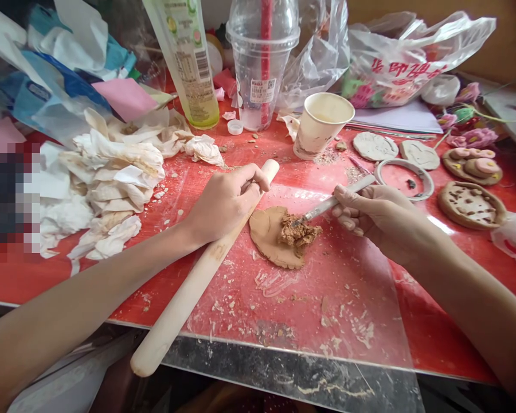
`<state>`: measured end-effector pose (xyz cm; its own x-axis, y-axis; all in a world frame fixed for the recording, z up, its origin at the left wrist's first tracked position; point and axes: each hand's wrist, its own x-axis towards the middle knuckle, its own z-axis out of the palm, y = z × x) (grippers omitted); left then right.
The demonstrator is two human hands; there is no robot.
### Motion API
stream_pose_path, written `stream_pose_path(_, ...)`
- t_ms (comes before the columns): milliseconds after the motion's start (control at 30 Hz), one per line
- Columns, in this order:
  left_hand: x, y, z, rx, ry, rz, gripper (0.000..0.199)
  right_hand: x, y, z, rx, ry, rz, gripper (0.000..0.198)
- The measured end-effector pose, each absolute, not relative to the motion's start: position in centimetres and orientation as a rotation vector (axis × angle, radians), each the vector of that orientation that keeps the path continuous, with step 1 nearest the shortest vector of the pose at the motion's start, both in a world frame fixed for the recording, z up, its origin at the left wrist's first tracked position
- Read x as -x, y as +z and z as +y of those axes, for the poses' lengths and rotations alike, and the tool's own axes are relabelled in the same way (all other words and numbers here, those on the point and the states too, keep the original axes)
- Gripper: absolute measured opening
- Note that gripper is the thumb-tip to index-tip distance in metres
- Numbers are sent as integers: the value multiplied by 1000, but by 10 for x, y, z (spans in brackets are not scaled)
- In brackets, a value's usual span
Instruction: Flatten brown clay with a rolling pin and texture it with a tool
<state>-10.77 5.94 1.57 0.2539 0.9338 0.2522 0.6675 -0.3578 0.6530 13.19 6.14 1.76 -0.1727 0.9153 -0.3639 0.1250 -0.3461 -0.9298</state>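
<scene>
My left hand (pixel 226 201) is closed around the upper part of a pale wooden rolling pin (pixel 189 289), which lies slantwise with its lower end past the table's front edge. Between my hands a flat piece of brown clay (pixel 266 229) lies on a clear sheet (pixel 348 304). A rough, crumbly heap of clay (pixel 298 235) sits on its right part. My right hand (pixel 365 209) pinches a slim grey-handled clay tool (pixel 327 205). The metal tip of the tool touches the heap, and its exact shape is hard to make out.
Crumpled tissues (pixel 120 178) pile up on the left. Behind stand a paper cup (pixel 324 123), a plastic cup (pixel 262 69) and a green-labelled bottle (pixel 187 63). To the right lie a ring (pixel 430 186), clay discs (pixel 375 146) and a round clay piece (pixel 470 205). Clay crumbs dot the sheet.
</scene>
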Motion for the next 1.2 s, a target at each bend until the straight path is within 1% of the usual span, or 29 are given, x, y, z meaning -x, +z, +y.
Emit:
stream_pose_path(267,107,16,59,-2120,871,1457,15,-127,18,61,1502,1521,-1233,35)
stream_pose_path(567,107,16,59,-2117,860,1467,15,-124,21,61,1533,1494,-1218,38)
stream_pose_path(733,108,16,59,-2122,856,1468,16,-126,19,62,1565,1350,-1261,38)
stream_pose_path(933,108,16,59,-2126,849,1461,16,-129,23,62,1397,1447,-1114,23)
stream_pose_path(1067,108,16,59,-2128,848,1464,16,-132,27,62,1200,1453,-1062,24)
stream_pose_path(1200,108,17,59,-2122,829,1469,17,-131,27,60,1207,1569,-1153,23)
